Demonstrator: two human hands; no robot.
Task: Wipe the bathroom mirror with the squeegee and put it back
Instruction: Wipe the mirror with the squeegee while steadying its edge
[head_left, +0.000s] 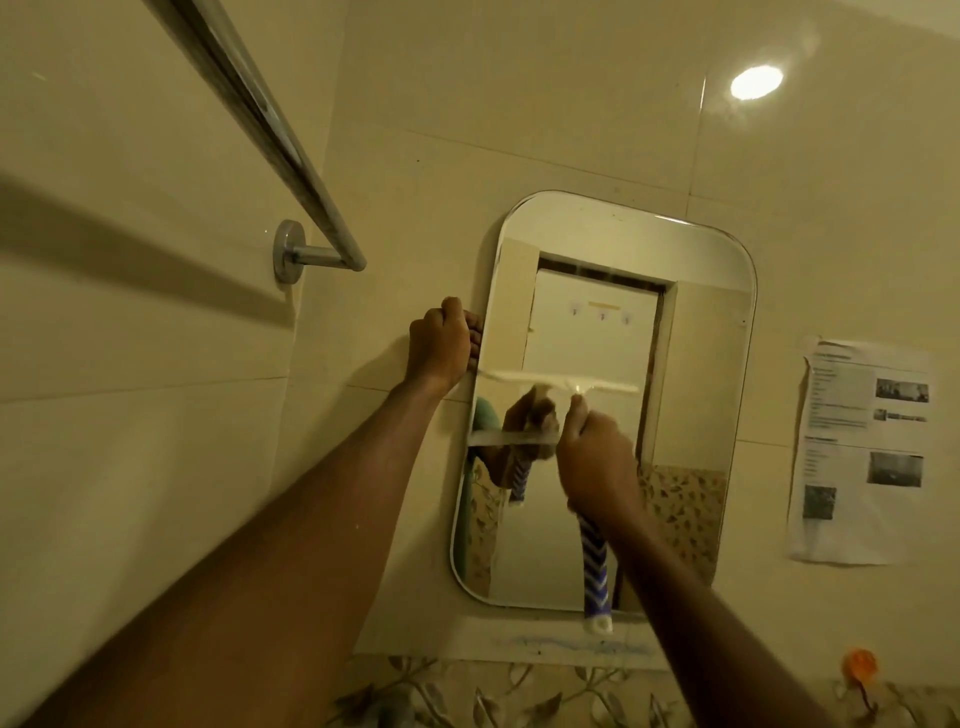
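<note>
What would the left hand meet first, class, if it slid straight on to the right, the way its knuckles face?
The left hand already grips the mirror at its left edge. Sliding right across the glass, it would probably meet the squeegee blade's left tip first, slightly lower; depth is unclear.

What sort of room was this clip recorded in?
Most likely a bathroom: glossy tiled walls, a metal towel bar fixed to the side wall, and a small wall mirror that the right hand is wiping with a squeegee.
</note>
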